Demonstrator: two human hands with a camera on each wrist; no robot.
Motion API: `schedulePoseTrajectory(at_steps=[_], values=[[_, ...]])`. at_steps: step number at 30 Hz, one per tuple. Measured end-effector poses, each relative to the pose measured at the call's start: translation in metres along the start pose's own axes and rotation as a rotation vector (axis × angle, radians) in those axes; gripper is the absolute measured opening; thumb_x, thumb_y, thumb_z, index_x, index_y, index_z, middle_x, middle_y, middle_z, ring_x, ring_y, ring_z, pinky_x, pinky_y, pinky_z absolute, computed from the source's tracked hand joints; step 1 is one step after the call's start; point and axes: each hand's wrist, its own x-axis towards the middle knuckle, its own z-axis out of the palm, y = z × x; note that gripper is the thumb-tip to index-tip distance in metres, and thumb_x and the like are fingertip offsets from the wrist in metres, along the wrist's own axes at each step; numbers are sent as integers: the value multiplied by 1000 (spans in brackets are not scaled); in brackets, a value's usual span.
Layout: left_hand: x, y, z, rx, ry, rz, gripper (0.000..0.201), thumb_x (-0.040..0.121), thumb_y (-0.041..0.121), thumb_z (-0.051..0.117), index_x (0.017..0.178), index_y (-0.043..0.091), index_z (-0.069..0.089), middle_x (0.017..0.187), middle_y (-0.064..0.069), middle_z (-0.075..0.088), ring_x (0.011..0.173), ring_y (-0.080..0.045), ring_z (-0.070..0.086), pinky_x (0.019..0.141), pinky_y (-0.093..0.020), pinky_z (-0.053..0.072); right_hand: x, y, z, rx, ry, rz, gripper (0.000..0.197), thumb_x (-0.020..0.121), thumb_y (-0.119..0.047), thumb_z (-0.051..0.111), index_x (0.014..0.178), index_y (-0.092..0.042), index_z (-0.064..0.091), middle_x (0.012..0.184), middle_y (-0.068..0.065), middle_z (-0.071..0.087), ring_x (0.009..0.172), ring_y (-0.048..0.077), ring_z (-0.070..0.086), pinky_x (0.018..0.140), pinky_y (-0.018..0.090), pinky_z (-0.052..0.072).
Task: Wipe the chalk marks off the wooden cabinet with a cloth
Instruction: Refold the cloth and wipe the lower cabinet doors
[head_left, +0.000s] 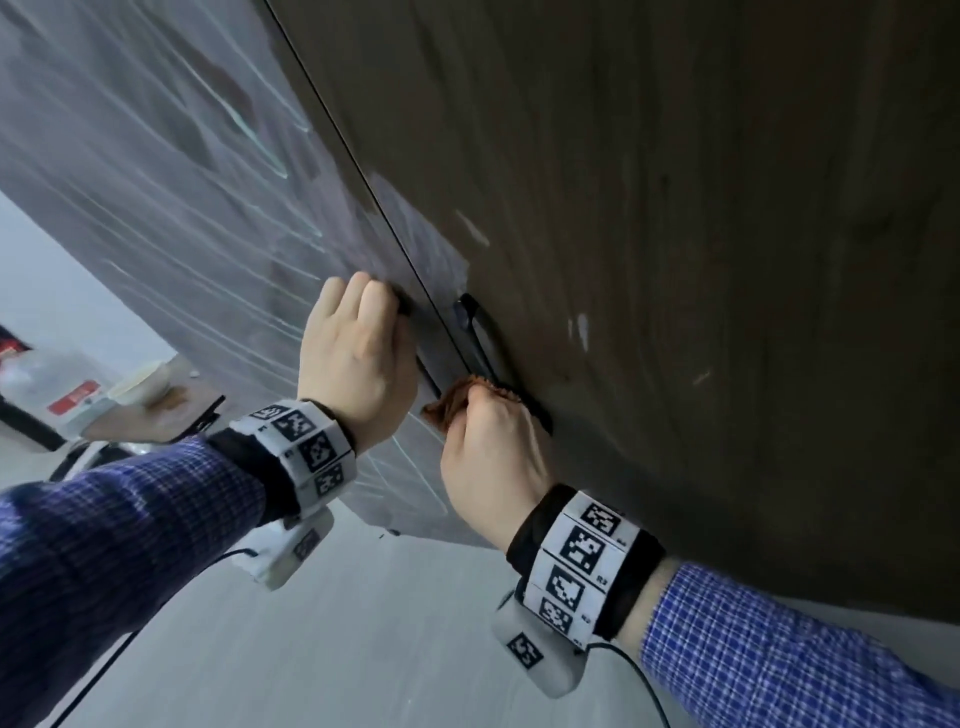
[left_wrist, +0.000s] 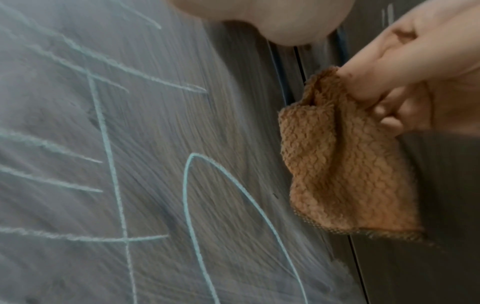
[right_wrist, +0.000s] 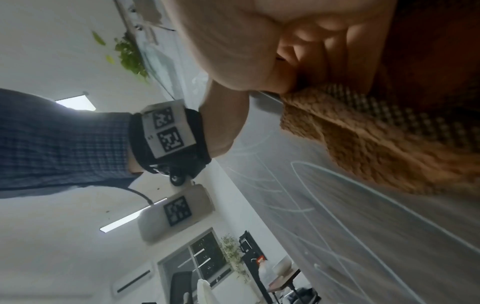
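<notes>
The dark wooden cabinet has two doors. Pale chalk marks streak its left door. Its right door is mostly dark, with a few small white smears. My left hand curls its fingers round the left door's black handle. My right hand pinches a bunched brown cloth at the seam between the doors, just below the right door's handle. The cloth hangs against the wood.
At the far left stands a small table with a pale bowl and a clear plastic bottle. Below the cabinet lies a light grey floor. Thin cables trail from both wrist cameras.
</notes>
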Motion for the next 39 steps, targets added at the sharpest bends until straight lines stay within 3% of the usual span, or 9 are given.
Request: schedulePoseTrajectory(at_steps=[4,11,18,21,26,32,35,37,39], values=[[0,-12,6,-120,54,51,18,93,6,44,84,-2,57,81,-18,55,69,-30,44,65,-45,38,17,-36,-15,-143,53,-63,17,89,-9,47,96,-16,61,98,6,72,92,25,66,75,32,46],[8,-38,-2,-254,-48,185,19,85,28,48,80,10,51,75,-13,51,65,-31,45,62,-42,40,67,-100,-26,-309,166,-5,12,83,-16,48,76,-15,58,87,9,71,93,33,64,76,37,51],[8,-60,-27,-305,-46,151,20,81,32,45,76,13,49,65,-6,54,59,-30,47,62,-37,38,106,-143,-49,-409,426,-117,37,81,-20,58,49,-20,40,45,-9,48,47,10,46,55,27,35],[8,-70,-36,-325,-37,168,18,78,30,50,77,13,47,69,-7,50,64,-29,44,63,-37,31,79,-114,-36,-337,331,-3,15,79,-26,60,66,-22,67,57,-9,66,53,8,61,60,35,54],[6,-88,-44,-243,-44,159,22,74,33,55,80,13,46,80,-9,50,75,-29,43,67,-39,29,68,-105,-27,-491,155,84,18,79,-25,62,63,-18,66,51,-6,62,52,8,59,65,33,55],[11,-143,-66,-169,64,-36,35,73,34,55,91,4,55,99,-20,54,88,-36,48,77,-48,43,143,-204,-73,-641,408,-248,22,77,-35,57,67,-19,66,56,-2,62,59,14,60,66,33,52],[16,-187,-76,-152,172,-228,42,76,33,53,102,0,56,113,-23,52,101,-38,45,89,-49,38,164,-239,-71,-761,566,-405,15,82,-36,60,82,-21,64,65,-7,62,65,14,56,66,29,43],[15,-212,-80,-116,192,-322,42,80,32,52,106,0,54,117,-25,50,105,-38,42,89,-48,31,153,-220,-49,-912,509,-530,13,86,-35,60,91,-23,61,78,-4,62,71,21,57,66,33,45],[12,-229,-82,-93,197,-387,42,82,33,51,108,0,53,120,-24,49,107,-39,42,90,-49,30,126,-182,-23,-1081,278,-585,14,84,-32,62,95,-24,62,83,2,58,74,29,58,65,40,47]])
